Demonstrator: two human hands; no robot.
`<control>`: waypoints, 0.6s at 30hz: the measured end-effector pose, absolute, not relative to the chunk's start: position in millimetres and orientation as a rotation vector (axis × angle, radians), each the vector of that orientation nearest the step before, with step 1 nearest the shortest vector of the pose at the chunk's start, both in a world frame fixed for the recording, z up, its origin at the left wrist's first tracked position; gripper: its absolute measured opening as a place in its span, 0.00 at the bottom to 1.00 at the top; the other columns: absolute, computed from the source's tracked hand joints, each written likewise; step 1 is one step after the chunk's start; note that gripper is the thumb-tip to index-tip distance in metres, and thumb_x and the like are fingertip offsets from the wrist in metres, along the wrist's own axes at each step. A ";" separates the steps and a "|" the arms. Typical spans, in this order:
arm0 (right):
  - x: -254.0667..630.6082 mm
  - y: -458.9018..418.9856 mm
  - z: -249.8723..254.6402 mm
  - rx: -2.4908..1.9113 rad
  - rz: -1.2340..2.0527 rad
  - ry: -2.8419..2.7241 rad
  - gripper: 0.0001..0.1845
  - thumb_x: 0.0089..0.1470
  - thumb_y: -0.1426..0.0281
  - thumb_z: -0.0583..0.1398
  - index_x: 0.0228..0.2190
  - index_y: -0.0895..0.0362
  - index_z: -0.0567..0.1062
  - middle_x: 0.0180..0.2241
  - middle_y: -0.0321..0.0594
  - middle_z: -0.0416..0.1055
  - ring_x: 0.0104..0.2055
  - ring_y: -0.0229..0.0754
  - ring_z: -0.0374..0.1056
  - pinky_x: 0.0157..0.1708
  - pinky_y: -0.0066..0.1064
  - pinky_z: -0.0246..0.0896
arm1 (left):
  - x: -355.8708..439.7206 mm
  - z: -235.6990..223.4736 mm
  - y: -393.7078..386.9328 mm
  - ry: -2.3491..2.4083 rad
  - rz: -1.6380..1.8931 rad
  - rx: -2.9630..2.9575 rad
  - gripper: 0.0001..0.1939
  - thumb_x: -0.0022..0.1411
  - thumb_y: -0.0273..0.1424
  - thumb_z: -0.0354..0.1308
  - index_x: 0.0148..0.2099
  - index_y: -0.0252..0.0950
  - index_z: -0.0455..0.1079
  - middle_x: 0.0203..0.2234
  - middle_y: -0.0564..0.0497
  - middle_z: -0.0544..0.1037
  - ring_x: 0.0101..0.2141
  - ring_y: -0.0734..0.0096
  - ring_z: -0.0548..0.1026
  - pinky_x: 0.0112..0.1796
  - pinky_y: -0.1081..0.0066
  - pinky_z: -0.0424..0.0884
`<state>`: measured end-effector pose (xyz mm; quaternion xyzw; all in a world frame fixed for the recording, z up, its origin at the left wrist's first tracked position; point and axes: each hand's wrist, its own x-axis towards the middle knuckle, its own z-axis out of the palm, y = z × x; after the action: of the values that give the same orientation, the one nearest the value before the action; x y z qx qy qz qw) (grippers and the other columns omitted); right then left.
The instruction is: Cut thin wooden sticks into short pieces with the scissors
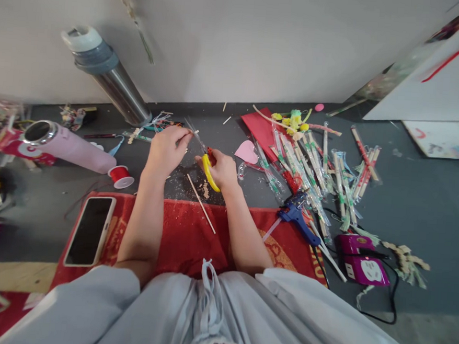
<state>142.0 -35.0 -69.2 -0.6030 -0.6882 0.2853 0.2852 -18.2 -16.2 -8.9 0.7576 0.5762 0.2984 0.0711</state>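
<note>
My right hand [225, 170] is closed around the yellow handles of a pair of scissors [210, 174]. The blades point up and to the left, toward the fingertips of my left hand [167, 149]. Those fingers are pinched together on a thin pale stick [195, 132], of which only a short end shows by the blades. Below the hands, a longer thin wooden stick [200, 203] lies partly on a red towel [194, 232]. Small cut wooden bits [205, 189] are scattered under the scissors.
On the left are a steel flask [119, 88], a pink tumbler [74, 148], a red ribbon spool [120, 177] and a phone [89, 231]. To the right lie a pink paper heart [247, 151], several wrapped stick bundles [303, 164], a blue glue gun [297, 216] and a purple box [362, 259] with a cable.
</note>
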 end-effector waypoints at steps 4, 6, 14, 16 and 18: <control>142.2 -33.3 -68.2 -1.746 0.731 -1.778 0.25 0.59 0.47 0.52 0.29 0.55 0.71 0.29 0.43 0.76 0.31 0.43 0.70 0.30 0.29 0.49 | -4.7 -11.8 -25.3 1.901 1.251 2.256 0.06 0.65 0.35 0.52 0.38 0.40 0.67 0.38 0.46 0.73 0.47 0.60 0.70 0.52 0.57 0.64; 145.3 -32.5 -66.4 -1.811 0.722 -1.722 0.25 0.60 0.47 0.51 0.30 0.55 0.72 0.30 0.44 0.76 0.32 0.44 0.71 0.31 0.29 0.51 | 3.5 -18.9 -27.5 1.845 1.376 2.195 0.08 0.66 0.35 0.49 0.34 0.40 0.63 0.30 0.49 0.70 0.39 0.64 0.71 0.47 0.60 0.67; 158.8 -27.5 -71.5 -1.827 0.750 -1.597 0.29 0.60 0.46 0.48 0.32 0.56 0.74 0.30 0.44 0.77 0.33 0.45 0.72 0.33 0.29 0.56 | 32.5 -62.5 -13.2 1.317 1.049 1.864 0.31 0.53 0.44 0.63 0.54 0.35 0.61 0.49 0.41 0.72 0.45 0.63 0.73 0.44 0.62 0.72; 159.1 -26.0 -75.3 -1.798 0.750 -1.578 0.29 0.60 0.46 0.48 0.32 0.56 0.74 0.31 0.44 0.77 0.33 0.44 0.72 0.32 0.29 0.56 | 34.1 -71.0 -11.7 1.178 0.848 1.855 0.45 0.46 0.47 0.67 0.60 0.32 0.57 0.58 0.35 0.65 0.58 0.50 0.66 0.57 0.52 0.65; 158.7 -25.2 -77.6 -1.772 0.762 -1.576 0.29 0.59 0.45 0.49 0.32 0.56 0.75 0.31 0.44 0.77 0.32 0.43 0.71 0.31 0.29 0.56 | 34.5 -78.9 -10.9 1.058 0.721 1.847 0.52 0.41 0.50 0.70 0.62 0.30 0.56 0.60 0.33 0.61 0.63 0.43 0.60 0.64 0.48 0.55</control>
<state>158.7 -25.2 -77.6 -0.6742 -0.5994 0.2899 0.3196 34.5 -10.9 -78.9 0.7410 0.4244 0.2893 0.4326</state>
